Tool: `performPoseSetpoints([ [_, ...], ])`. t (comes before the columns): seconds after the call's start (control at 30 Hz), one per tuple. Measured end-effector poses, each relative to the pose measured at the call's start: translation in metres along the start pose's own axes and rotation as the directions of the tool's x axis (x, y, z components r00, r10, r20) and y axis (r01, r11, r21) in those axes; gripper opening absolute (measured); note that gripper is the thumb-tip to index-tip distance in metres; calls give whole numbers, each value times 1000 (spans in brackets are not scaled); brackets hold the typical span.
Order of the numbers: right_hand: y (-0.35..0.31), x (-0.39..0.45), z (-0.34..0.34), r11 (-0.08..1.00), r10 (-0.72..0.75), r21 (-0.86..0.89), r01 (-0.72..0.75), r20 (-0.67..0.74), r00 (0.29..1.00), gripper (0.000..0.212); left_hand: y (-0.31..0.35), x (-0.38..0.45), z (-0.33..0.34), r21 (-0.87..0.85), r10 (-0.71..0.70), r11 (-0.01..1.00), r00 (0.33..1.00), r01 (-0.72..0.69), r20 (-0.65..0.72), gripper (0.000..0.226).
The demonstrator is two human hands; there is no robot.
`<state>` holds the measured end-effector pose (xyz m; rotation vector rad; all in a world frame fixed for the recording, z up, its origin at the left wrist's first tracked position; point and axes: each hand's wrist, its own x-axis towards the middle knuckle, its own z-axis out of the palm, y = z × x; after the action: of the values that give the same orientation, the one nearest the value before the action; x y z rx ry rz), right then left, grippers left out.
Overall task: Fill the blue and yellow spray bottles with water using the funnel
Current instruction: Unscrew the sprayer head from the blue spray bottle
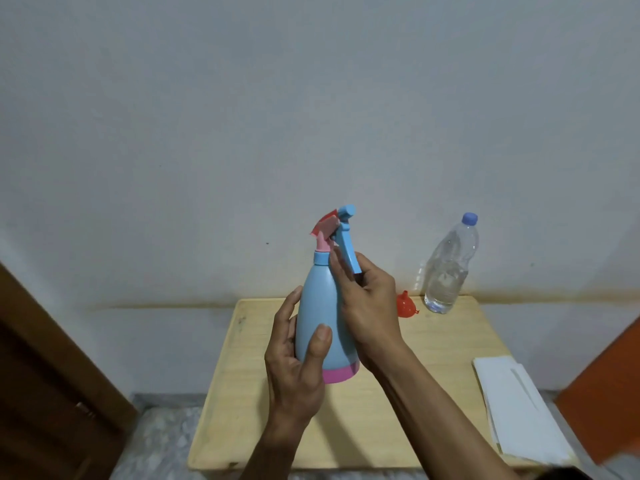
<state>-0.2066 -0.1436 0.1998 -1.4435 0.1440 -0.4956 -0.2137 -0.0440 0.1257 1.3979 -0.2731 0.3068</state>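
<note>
Gripping the blue spray bottle low on its body, the left hand wraps it with the thumb across the front and the fingers curled behind, apparently to steady it above the desk. The right hand closes around the upper part of the bottle by the neck, its fingers lying against the blue trigger lever, a hold that suggests the spray head is about to be twisted off so the bottle can take water; the head is still seated on the collar. With the bottle as landmark, the small red funnel sits on the desk just to its right and a little behind, near at hand for the neck once it is open. Farther right of the bottle, past the funnel, stands the clear water bottle, capped with a blue lid and partly full, likely the source for pouring. To the bottle's lower right, at the desk's edge, lies a stack of white paper. No yellow spray bottle is in view.
</note>
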Motion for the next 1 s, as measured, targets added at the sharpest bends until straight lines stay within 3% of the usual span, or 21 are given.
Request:
performPoseSetpoints([
  [0.1,-1,-4,5,999,0,35,0,-12,1000,25,4,0,-4,-8,3,1000,1000,-3,8,55],
  [0.23,-3,-4,10,1000,-22,4,22,-17,1000,15,7,0,-6,-16,-9,1000,1000,9,0,53],
  [0.4,-4,-6,12,999,-31,-15,31,24,999,25,7,1,-8,23,15,1000,1000,-15,24,59],
  [0.57,-2,-6,15,999,20,39,-18,-33,999,25,7,1,-10,45,22,999,999,-24,31,63],
  [0.67,-4,-5,14,1000,3,17,-2,-42,999,16,7,1,-11,47,13,999,999,-15,38,63],
  [1.0,-3,-3,16,997,-79,-28,78,-41,996,23,10,3,-17,68,-8,998,994,1,112,62],
])
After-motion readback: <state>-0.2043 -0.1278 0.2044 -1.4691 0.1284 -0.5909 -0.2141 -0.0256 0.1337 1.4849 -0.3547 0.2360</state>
